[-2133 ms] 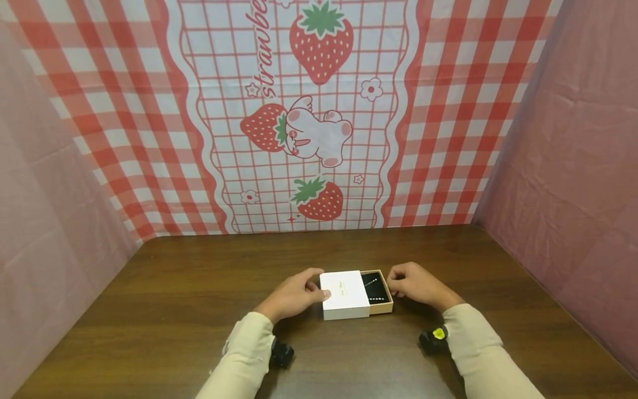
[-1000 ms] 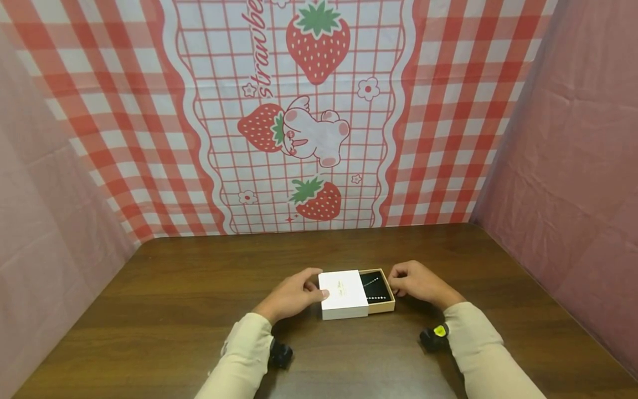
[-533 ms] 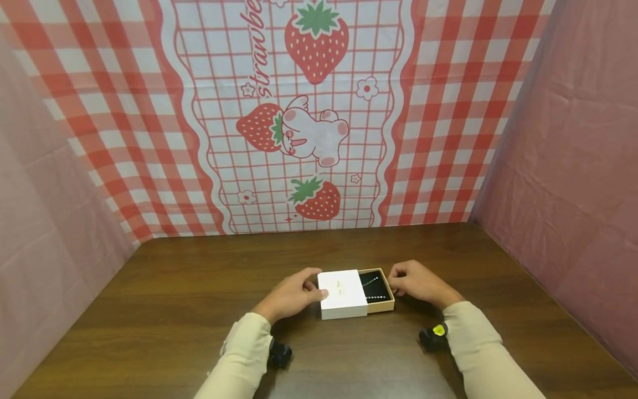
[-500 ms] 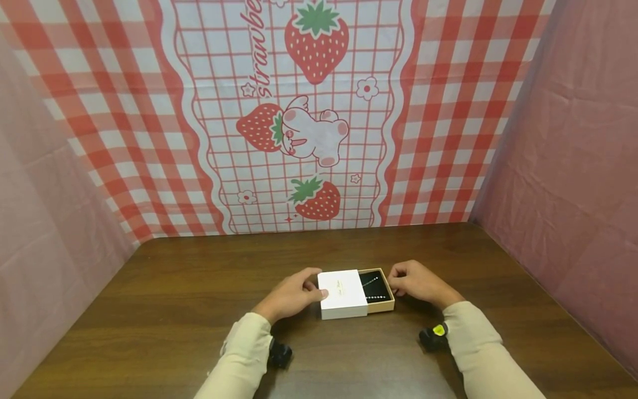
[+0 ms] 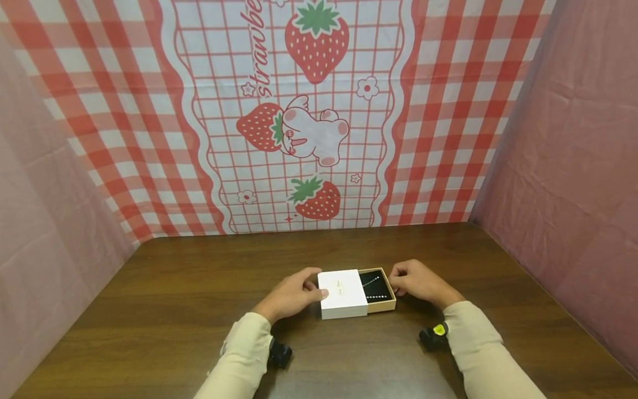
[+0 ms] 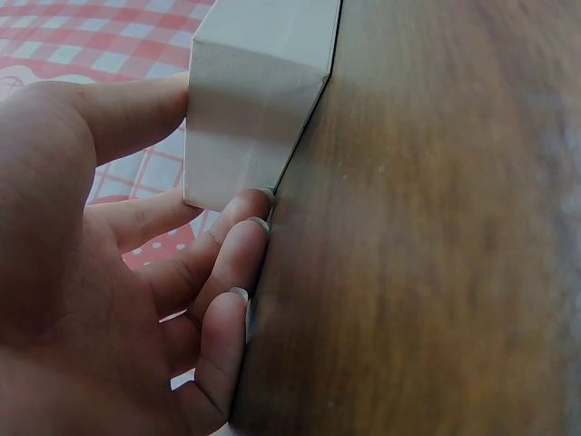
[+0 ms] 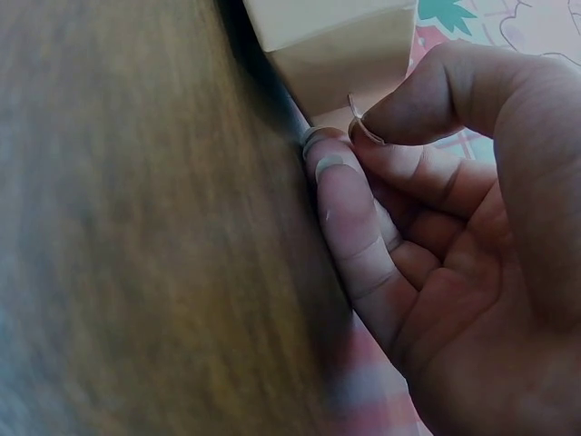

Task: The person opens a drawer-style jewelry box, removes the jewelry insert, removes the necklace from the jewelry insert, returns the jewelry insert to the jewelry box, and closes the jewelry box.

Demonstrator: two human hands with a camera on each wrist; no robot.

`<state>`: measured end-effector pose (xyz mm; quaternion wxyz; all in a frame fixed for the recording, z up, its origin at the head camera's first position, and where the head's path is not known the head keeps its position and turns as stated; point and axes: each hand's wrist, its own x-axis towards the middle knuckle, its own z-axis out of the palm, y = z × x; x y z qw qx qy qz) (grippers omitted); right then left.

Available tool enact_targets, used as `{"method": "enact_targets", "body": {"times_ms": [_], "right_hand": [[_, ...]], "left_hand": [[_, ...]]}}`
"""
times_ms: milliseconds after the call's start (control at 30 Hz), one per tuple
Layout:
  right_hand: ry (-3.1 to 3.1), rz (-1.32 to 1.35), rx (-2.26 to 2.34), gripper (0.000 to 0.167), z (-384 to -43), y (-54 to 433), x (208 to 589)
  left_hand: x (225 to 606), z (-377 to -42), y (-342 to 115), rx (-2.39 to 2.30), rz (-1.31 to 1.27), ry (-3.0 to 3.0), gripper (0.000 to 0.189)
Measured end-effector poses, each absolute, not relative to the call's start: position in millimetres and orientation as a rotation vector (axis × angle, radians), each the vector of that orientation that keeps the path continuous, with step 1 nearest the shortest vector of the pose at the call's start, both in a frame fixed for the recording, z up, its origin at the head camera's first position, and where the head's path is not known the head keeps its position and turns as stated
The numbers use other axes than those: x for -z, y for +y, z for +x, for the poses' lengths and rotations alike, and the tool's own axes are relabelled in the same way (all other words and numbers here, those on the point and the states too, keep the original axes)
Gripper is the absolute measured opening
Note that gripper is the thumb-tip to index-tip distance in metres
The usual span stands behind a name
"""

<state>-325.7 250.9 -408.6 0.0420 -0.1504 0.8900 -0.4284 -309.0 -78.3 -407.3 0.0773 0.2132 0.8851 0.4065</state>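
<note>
A white slide-out jewelry box, its sleeve [image 5: 341, 293] marked with small gold lettering, lies on the table in the head view. My left hand [image 5: 291, 293] grips the sleeve's left end, thumb at the top edge and fingers by the far corner. From the right side sticks out the drawer [image 5: 381, 307], with tan walls and a black insert [image 5: 371, 287]. Two strands of sparkling chain [image 5: 376, 297] show on the insert; the rest is hidden under the sleeve. My right hand [image 5: 416, 281] pinches a thin pull tab [image 7: 355, 106] at the drawer's end between thumb and index finger.
The brown wooden table [image 5: 199, 288] runs back to a red checked strawberry cloth [image 5: 319, 127]. Pink drapes [image 5: 573, 166] hang at both sides. Each wrist wears a small black camera [image 5: 280, 353].
The drawer has slid slightly farther right out of the sleeve, moving with my right hand. My left hand keeps its grip on the sleeve. The head view has shifted a little.
</note>
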Motion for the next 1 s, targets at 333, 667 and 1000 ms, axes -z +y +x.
{"method": "enact_targets", "body": {"times_ms": [333,667,1000], "right_hand": [[2.711,-0.439,1.327,0.004,-326.4,250.8,409.6],[2.72,-0.45,1.319,0.004,-325.6,251.6,409.0],[2.726,-0.444,1.316,0.004,-325.0,251.6,408.6]], "left_hand": [[406.7,-308.6,-78.6,-1.212,0.663,2.661,0.063],[407.6,-310.4,-78.4,-1.214,0.654,2.655,0.064],[407.9,-310.8,-78.3,-1.218,0.658,2.65,0.064]]}}
